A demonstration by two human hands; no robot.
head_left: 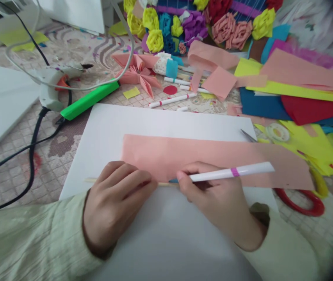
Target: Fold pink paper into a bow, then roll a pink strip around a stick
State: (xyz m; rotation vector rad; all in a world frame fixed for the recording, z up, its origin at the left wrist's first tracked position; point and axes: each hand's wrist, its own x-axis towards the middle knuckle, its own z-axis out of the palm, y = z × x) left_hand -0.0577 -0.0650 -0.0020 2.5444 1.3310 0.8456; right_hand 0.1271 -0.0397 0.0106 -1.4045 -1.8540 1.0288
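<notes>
A long strip of pink paper [213, 156] lies across a white sheet [166, 121]. Along its lower edge runs a thin wooden stick [166, 184]. My left hand [119, 199] is closed over the stick, its fingers curled and pressing it down at the strip's lower left. In my right hand [213, 199] is a white felt-tip pen [219, 174] with a purple band, pinched between thumb and fingers. Its bluish tip points left and meets the strip's lower edge beside the stick. My left fingers hide part of the stick.
Scissors [303, 205] lie partly under the strip's right end. A glue gun [52, 86] with black cable and a green bar [90, 99] are at left. Behind are a pink folded-paper flower [138, 70], several pens, coloured paper [260, 105], and paper roses [195, 27].
</notes>
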